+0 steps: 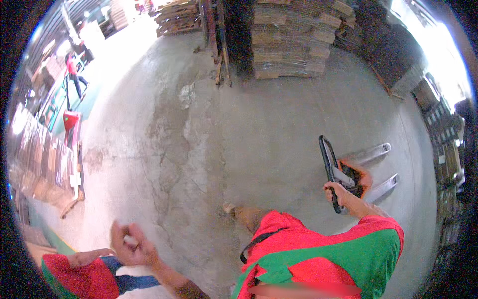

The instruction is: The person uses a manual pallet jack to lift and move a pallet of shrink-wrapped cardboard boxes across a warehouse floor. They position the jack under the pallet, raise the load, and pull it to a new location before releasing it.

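Pallet jack point(365, 174), orange-bodied with two silver forks and a black loop handle point(326, 158), held one-handed

It stands on the grey concrete floor point(279, 129) at the person's right, its forks pointing outward to the right and carrying nothing. The right hand point(335, 192) has its grip closed around the loop handle near the lower end, as seen from above. The left hand point(133, 244) is raised well apart from the jack with fingers partly curled; motion blurs it, so I cannot tell how far open that grip is or whether it holds anything.

Judging by this one-sided hold, the step in hand looks like steering the unladen jack by its handle. The next move, as I read it, calls for a firm right grip and a steady swing of the handle, keeping the forks wide of the feet. A co-worker in a red-and-green shirt point(97, 279) is close by on the left, so that side probably needs room too. A tall stack of brown cardboard sheets point(291, 45) stands ahead, well apart from the forks.
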`<move>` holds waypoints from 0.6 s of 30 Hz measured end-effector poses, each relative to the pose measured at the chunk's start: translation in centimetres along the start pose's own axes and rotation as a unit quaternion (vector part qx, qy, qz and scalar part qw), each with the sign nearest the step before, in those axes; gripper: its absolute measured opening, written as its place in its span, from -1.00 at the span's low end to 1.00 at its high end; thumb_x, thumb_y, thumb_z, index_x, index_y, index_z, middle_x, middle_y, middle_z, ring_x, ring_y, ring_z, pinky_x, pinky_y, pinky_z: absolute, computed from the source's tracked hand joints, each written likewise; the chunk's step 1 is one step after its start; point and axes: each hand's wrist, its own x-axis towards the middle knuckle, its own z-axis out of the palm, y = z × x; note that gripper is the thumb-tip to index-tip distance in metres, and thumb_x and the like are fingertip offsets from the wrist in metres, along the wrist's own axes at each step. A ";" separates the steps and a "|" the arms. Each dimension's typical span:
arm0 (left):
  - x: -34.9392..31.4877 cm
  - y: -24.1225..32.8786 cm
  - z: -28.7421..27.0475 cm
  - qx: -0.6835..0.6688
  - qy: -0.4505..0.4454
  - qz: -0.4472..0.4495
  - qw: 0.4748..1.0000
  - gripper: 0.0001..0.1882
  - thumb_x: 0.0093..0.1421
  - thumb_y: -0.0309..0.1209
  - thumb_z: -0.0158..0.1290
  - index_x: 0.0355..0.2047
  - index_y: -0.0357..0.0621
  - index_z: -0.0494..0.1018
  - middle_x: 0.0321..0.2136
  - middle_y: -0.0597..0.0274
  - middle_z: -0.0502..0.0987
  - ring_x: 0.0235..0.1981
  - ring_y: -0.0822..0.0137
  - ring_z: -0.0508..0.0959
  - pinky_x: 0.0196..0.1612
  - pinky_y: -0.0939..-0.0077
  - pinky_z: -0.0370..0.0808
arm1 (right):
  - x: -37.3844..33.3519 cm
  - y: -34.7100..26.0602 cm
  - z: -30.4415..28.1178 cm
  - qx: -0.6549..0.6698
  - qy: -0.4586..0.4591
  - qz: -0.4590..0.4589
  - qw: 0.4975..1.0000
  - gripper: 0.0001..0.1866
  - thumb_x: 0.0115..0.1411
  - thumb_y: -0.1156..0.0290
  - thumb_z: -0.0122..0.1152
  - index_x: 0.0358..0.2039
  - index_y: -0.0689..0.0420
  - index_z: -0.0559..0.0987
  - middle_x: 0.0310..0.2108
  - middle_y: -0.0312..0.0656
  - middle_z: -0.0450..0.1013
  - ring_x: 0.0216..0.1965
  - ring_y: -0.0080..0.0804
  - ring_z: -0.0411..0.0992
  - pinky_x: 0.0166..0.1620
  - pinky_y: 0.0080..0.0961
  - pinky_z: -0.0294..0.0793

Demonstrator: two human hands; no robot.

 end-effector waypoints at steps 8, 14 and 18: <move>-25.2 -22.1 3.3 0.039 -0.482 -0.257 0.837 -0.62 0.01 -0.34 0.24 -0.15 -0.21 0.52 -0.58 0.08 0.52 -0.52 0.08 0.53 -0.39 0.20 0.44 | -1.8 8.6 14.7 -0.009 -0.009 0.017 1.000 -0.81 0.20 0.24 0.12 -0.48 0.04 0.45 -0.72 -0.44 0.21 -0.72 -0.60 0.15 -0.61 -0.55 0.14; -50.0 -20.0 -17.9 0.054 -0.519 -0.581 0.625 -0.48 0.03 -0.13 0.27 -0.10 -0.24 0.51 -0.30 0.00 0.62 -0.20 0.08 0.60 -0.12 0.18 0.50 | -3.0 13.5 22.1 -0.089 0.054 -0.001 0.995 -0.77 0.13 0.16 0.15 -0.58 -0.08 0.38 -0.73 -0.45 0.21 -0.73 -0.52 0.18 -0.62 -0.51 0.25; -60.9 -15.5 -35.4 0.081 -0.437 -0.787 0.427 -0.58 0.13 -0.11 0.19 -0.21 -0.25 0.55 -0.38 0.05 0.62 -0.36 0.14 0.62 -0.19 0.20 0.53 | -5.8 19.2 27.5 -0.114 -0.017 -0.027 0.993 -0.73 0.15 0.15 0.14 -0.59 -0.05 0.36 -0.74 -0.41 0.18 -0.74 -0.47 0.14 -0.65 -0.49 0.15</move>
